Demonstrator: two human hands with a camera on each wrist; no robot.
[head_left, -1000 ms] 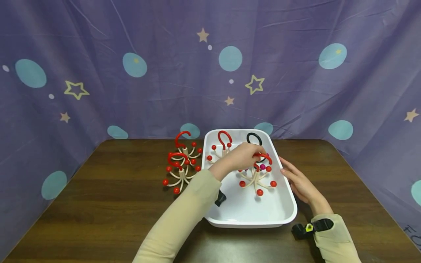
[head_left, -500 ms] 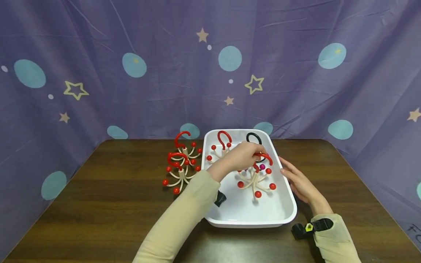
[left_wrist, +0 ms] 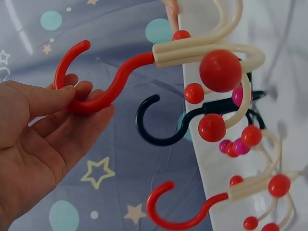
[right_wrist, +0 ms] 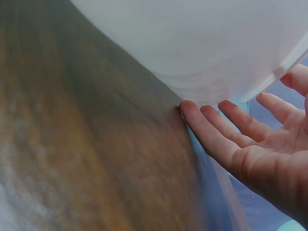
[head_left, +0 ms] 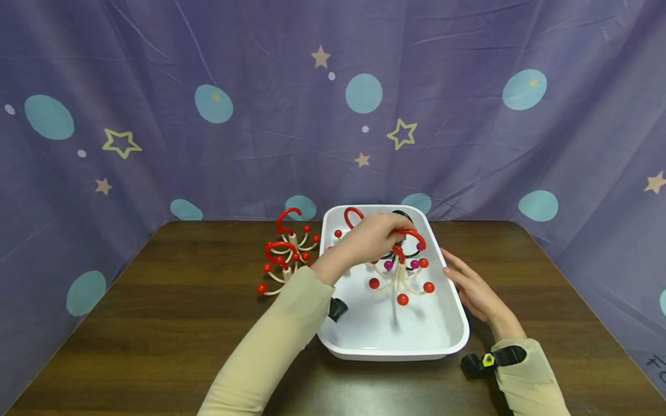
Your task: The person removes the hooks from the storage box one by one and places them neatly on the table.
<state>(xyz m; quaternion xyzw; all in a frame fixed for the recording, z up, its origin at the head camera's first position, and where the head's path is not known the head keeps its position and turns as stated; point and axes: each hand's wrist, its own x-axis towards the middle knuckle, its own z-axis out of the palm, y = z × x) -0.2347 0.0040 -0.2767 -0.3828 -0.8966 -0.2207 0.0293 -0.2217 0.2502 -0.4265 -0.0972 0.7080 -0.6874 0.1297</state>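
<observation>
My left hand grips the red hook of a multi-arm hanger, thumb on one side and fingers behind. This hanger has curved cream arms tipped with red balls and hangs over the white tray, its shadow falling on the tray floor. Inside the tray, behind it, stand a black hanger with magenta balls and another red-hooked hanger, both partly hidden by my left hand in the head view. My right hand has its fingers extended along the tray's right side, fingertips at the wall and rim.
Two more red-hooked hangers, a rear one and a front one, stand close together on the wooden table, left of the tray. My left forearm overlaps the front one. A purple patterned curtain hangs behind the table.
My left hand has risen and moved slightly back and left with the hanger, whose balls now sit higher above their shadow. The right hand stays at the tray's side.
</observation>
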